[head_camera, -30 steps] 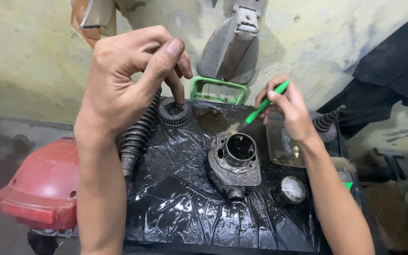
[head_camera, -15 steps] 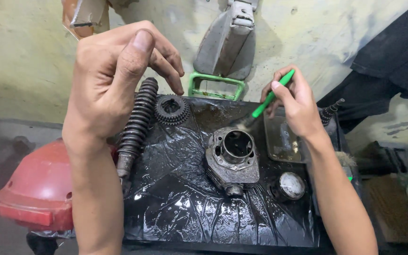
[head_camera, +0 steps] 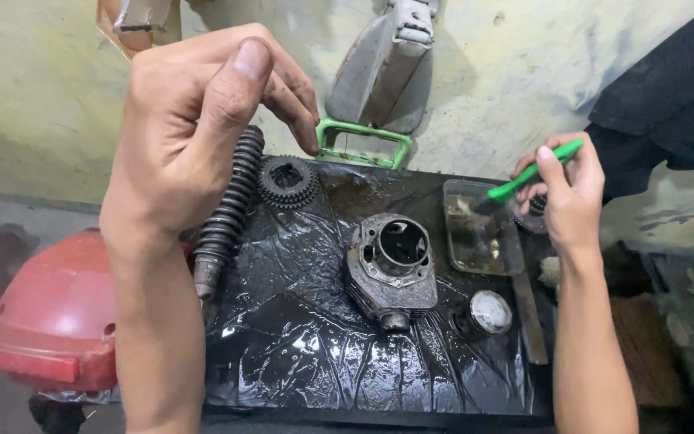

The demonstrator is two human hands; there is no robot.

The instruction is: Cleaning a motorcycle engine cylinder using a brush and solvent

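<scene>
The oily black plastic over the surface looks slick, so the engine cylinder could slide if knocked. Right hand grips a green brush over the solvent tray (drips likely); left hand hovers loosely curled, empty, above the gear.

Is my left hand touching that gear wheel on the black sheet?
Apart. The head view shows the left hand raised, fingers pinched, above the gear wheel.
</scene>
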